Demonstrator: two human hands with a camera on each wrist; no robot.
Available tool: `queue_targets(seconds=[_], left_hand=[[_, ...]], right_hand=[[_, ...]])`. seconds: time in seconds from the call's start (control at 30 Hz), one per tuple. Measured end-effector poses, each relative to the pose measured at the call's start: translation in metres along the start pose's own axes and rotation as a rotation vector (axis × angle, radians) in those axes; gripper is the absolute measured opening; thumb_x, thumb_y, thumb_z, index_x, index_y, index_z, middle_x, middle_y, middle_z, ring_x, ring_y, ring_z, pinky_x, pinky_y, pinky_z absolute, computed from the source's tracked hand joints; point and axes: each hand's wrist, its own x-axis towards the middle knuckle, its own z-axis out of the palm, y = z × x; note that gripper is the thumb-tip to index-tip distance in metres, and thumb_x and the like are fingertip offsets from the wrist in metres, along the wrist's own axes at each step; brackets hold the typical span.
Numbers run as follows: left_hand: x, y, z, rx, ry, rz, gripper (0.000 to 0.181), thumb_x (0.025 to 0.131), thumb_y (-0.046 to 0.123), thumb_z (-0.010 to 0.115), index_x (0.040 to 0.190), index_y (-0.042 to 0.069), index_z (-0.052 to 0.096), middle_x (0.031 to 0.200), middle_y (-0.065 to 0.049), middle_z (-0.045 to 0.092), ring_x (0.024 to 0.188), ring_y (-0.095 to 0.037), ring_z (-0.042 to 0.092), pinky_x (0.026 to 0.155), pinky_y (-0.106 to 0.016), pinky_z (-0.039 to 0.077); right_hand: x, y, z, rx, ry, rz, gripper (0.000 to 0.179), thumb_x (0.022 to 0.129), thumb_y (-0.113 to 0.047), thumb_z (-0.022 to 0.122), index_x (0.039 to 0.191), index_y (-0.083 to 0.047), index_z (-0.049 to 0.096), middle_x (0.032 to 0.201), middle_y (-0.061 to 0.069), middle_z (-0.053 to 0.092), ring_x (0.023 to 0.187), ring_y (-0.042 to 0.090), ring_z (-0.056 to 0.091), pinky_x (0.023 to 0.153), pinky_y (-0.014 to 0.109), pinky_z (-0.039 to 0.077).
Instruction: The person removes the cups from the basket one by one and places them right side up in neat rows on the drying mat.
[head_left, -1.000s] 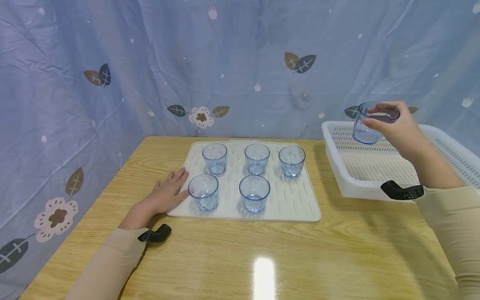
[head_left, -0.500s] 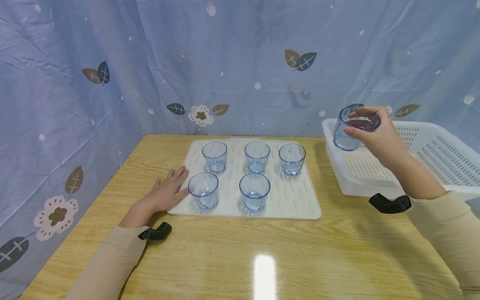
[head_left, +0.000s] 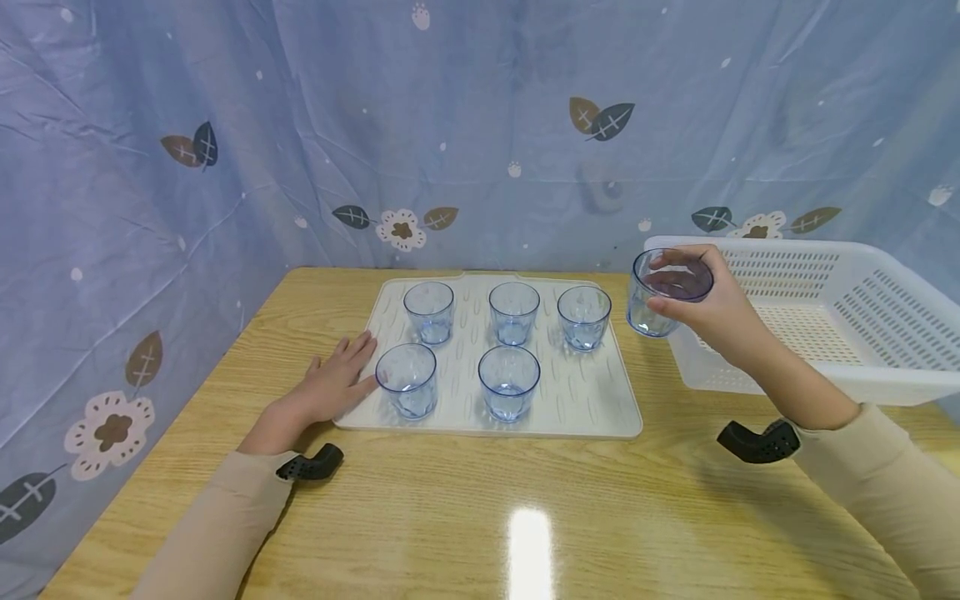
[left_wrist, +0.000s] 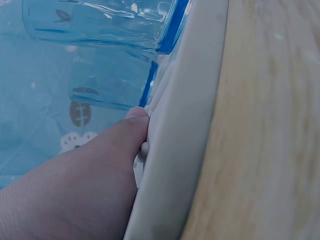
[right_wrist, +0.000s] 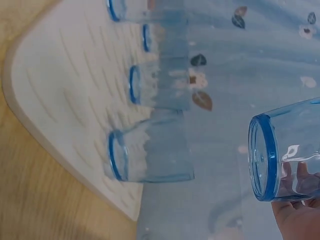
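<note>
My right hand (head_left: 708, 304) grips a clear blue drinking glass (head_left: 643, 304) by its side, thumb in front and fingers behind. In the head view that glass is in the air between the white mat and the white basket; the right wrist view shows its thick base (right_wrist: 263, 157). On the ribbed white mat (head_left: 577, 408) stand several like glasses, three in the back row and two in front, all upright. My left hand (head_left: 330, 387) rests with straight fingers on the mat's left edge, its thumb (left_wrist: 132, 127) beside the front left glass (head_left: 408, 387).
A white perforated plastic basket (head_left: 817, 375) stands on the right of the wooden table (head_left: 420, 517). A blue curtain (head_left: 487, 125) with leaf and flower prints hangs behind and along the left. The mat's front right part lies in front of the back right glass (head_left: 583, 321).
My right hand has carried the held glass leftward and down, from above the basket to beside its left wall, nearer the mat. The left hand and standing glasses have stayed put.
</note>
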Motion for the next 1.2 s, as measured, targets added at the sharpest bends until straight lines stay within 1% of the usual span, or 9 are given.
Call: queue_targets(seconds=[0.07, 0.13, 0.23, 0.47, 0.63, 0.87, 0.97, 1.13, 1.2], left_hand=[[0.000, 0.000, 0.001, 0.002, -0.001, 0.000, 0.077, 0.110, 0.051, 0.040, 0.164, 0.001, 0.017, 0.170, -0.019, 0.007, 0.153, -0.048, -0.001, 0.107, -0.081, -0.001], [0.000, 0.000, 0.001, 0.002, -0.002, -0.001, 0.077, 0.110, 0.051, 0.040, 0.164, 0.001, 0.017, 0.170, -0.019, 0.007, 0.153, -0.048, 0.000, 0.107, -0.081, -0.001], [0.000, 0.000, 0.001, -0.004, -0.003, -0.002, 0.077, 0.110, 0.051, 0.040, 0.164, 0.002, 0.017, 0.170, -0.019, 0.007, 0.153, -0.048, -0.001, 0.107, -0.081, -0.002], [0.000, 0.001, 0.000, -0.011, -0.004, -0.004, 0.077, 0.110, 0.051, 0.040, 0.164, 0.002, 0.017, 0.170, -0.019, 0.006, 0.153, -0.047, -0.002, 0.107, -0.081, -0.002], [0.000, 0.000, 0.000, -0.009, 0.002, -0.003, 0.076, 0.110, 0.049, 0.040, 0.164, 0.002, 0.017, 0.170, -0.019, 0.006, 0.153, -0.048, -0.001, 0.107, -0.081, -0.002], [-0.001, 0.001, 0.000, -0.003, 0.001, -0.006, 0.076, 0.110, 0.050, 0.040, 0.164, 0.001, 0.017, 0.170, -0.019, 0.007, 0.153, -0.048, -0.001, 0.107, -0.081, -0.001], [-0.001, 0.002, 0.000, -0.004, -0.003, -0.009, 0.076, 0.110, 0.050, 0.040, 0.164, 0.001, 0.017, 0.170, -0.019, 0.007, 0.153, -0.048, -0.001, 0.108, -0.081, -0.001], [-0.001, 0.002, 0.000, -0.001, -0.004, -0.013, 0.077, 0.110, 0.051, 0.040, 0.164, 0.002, 0.017, 0.170, -0.019, 0.006, 0.153, -0.047, -0.001, 0.108, -0.081, -0.002], [-0.001, 0.002, 0.000, 0.000, -0.003, -0.012, 0.077, 0.110, 0.051, 0.040, 0.164, 0.002, 0.017, 0.170, -0.019, 0.006, 0.153, -0.047, -0.001, 0.108, -0.081, -0.002]], right_hand=[[-0.002, 0.002, 0.005, 0.078, -0.023, -0.010, 0.051, 0.095, 0.011, 0.066, 0.131, -0.014, 0.041, 0.127, 0.001, 0.052, 0.115, 0.003, 0.061, 0.092, 0.015, 0.050], [-0.005, 0.004, 0.009, 0.115, -0.041, -0.014, 0.050, 0.094, 0.011, 0.067, 0.131, -0.013, 0.042, 0.127, 0.002, 0.052, 0.115, 0.003, 0.062, 0.092, 0.016, 0.050], [-0.008, 0.008, 0.016, 0.144, -0.066, -0.021, 0.051, 0.094, 0.013, 0.066, 0.131, -0.012, 0.041, 0.128, 0.002, 0.052, 0.116, 0.005, 0.062, 0.095, 0.017, 0.050], [-0.016, 0.018, 0.029, 0.167, -0.113, -0.046, 0.054, 0.090, 0.015, 0.069, 0.131, -0.009, 0.044, 0.127, 0.001, 0.057, 0.116, 0.007, 0.063, 0.095, 0.019, 0.050], [-0.021, 0.025, 0.038, 0.140, -0.153, -0.074, 0.055, 0.088, 0.015, 0.071, 0.131, -0.007, 0.046, 0.127, 0.000, 0.058, 0.115, 0.008, 0.063, 0.096, 0.020, 0.050], [-0.028, 0.038, 0.049, 0.133, -0.192, -0.036, 0.053, 0.088, 0.013, 0.073, 0.130, -0.004, 0.044, 0.126, -0.002, 0.060, 0.116, 0.008, 0.063, 0.093, 0.021, 0.052], [-0.030, 0.043, 0.050, 0.112, -0.212, -0.032, 0.054, 0.089, 0.011, 0.074, 0.130, -0.003, 0.042, 0.126, -0.004, 0.059, 0.117, 0.008, 0.062, 0.092, 0.021, 0.053], [-0.031, 0.051, 0.051, 0.153, -0.257, -0.031, 0.056, 0.088, 0.011, 0.075, 0.131, -0.002, 0.043, 0.126, -0.003, 0.060, 0.119, 0.011, 0.063, 0.091, 0.023, 0.054], [-0.031, 0.053, 0.050, 0.169, -0.277, -0.013, 0.057, 0.087, 0.012, 0.075, 0.132, -0.004, 0.043, 0.128, -0.003, 0.059, 0.121, 0.010, 0.062, 0.088, 0.024, 0.055]])
